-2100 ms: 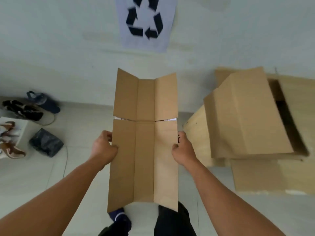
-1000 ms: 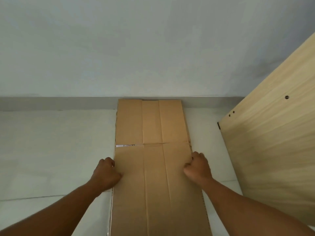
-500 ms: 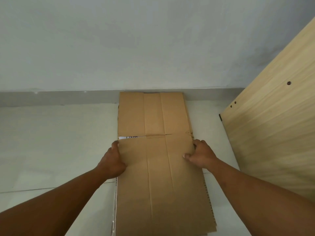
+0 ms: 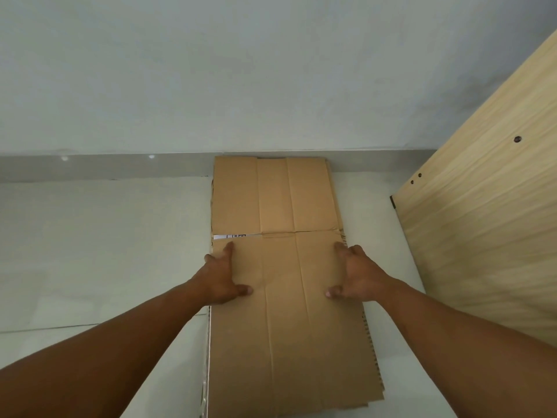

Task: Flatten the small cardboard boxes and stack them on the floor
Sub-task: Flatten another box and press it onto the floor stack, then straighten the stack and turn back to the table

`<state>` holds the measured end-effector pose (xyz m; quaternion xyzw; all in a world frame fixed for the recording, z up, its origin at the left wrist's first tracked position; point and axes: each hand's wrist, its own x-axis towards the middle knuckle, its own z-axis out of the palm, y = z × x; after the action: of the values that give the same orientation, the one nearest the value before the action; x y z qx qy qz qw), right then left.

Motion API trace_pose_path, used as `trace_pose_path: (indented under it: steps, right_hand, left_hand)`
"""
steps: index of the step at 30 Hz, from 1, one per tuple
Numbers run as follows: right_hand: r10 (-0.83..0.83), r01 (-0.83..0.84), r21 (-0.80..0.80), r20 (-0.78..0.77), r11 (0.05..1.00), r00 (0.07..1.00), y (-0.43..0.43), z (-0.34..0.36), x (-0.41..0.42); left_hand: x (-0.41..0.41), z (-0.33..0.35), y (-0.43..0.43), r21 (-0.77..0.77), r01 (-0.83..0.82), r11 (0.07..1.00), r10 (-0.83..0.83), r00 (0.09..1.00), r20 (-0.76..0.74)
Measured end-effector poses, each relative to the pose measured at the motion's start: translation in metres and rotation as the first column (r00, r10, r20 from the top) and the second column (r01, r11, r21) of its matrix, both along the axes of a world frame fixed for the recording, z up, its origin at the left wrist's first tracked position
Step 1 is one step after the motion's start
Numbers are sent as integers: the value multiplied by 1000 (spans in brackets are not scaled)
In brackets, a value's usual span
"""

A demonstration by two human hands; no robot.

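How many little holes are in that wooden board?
3: one hole high on the wooden board, a second and third lower, near its left edge. More may lie out of frame.

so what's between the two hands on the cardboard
Only bare flattened cardboard with two lengthwise creases lies between the left hand and right hand, in the head view.

No text can be read. A white label [image 4: 229, 237] shows as a thin strip through the slit across the flattened cardboard [image 4: 289, 327]. It carries small black marks, too tiny and blurred to make out.
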<state>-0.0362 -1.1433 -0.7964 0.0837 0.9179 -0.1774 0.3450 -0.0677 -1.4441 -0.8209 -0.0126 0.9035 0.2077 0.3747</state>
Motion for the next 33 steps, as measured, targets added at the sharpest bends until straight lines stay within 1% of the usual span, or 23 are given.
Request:
trace_pose_path:
  steps: [1, 3, 5, 7, 9, 10, 12, 15, 17, 25, 30, 33]
  right_hand:
    - [26, -26, 32, -1, 999, 1000, -2, 1, -1]
    - [118, -113, 135, -30, 984, 993, -9, 4, -7]
    - [228, -206, 212, -81, 955, 970, -21, 7, -16]
    - [306, -279, 202, -117, 939, 945, -36, 8, -24]
    - [369, -348, 167, -118, 923, 922, -50, 7, -29]
    - [388, -370, 154, -109, 916, 915, -57, 4, -31]
    - [399, -385, 145, -81, 911, 914, -67, -3, -33]
    - [404, -391, 183, -37, 902, 914, -70, -17, -35]
    - [404, -394, 199, -10, 897, 915, -69, -24, -38]
    - [417, -409, 203, 4, 890, 909, -69, -32, -46]
    - [376, -370, 175, -1, 912, 927, -70, -36, -45]
    - [328, -320, 171, -21, 932, 945, -74, -25, -34]
  left_hand:
    - [0, 1, 3, -51, 10, 999, -10, 1000, -11]
    - [0, 7, 13, -207, 39, 978, -56, 995, -78]
    - [-1, 15, 26, -308, 86, 947, -143, 976, -165]
    - [-4, 19, 39, -343, 233, 910, -318, 922, -219]
    - [-9, 17, 48, -350, 388, 853, -469, 863, -187]
    - [-12, 13, 50, -346, 431, 834, -501, 853, -147]
    - [-16, 4, 53, -323, 466, 823, -513, 855, -73]
    - [-21, -10, 54, -288, 484, 826, -511, 859, -22]
    - [-22, -13, 54, -278, 489, 827, -512, 859, -10]
    - [-30, -13, 56, -285, 509, 812, -525, 851, 22]
    - [-33, -15, 59, -305, 525, 795, -539, 841, 40]
    - [-26, -7, 62, -335, 529, 780, -546, 836, 49]
